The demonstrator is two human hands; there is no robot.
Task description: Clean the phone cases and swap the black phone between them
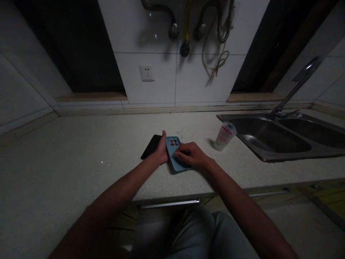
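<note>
A blue phone case (175,163) is tilted over the counter, its camera cutouts showing reddish skin tones through them. My left hand (161,151) grips the case along its left side, thumb up and the other fingers mostly hidden beneath. Over the lower right part of the case, my right hand (193,154) is closed with its fingertips pressed together near the surface. Whatever those fingers hold, if anything, is too dark to make out. A flat black object, like a phone (150,147), lies on the counter just left of my left hand, which partly covers it.
A clear plastic cup (225,136) with pink print leans on the counter (81,154) to the right. Beyond it is a double steel sink (265,158) with a tall faucet (299,86). A wall socket (147,73) and hanging hoses (185,21) are at the back.
</note>
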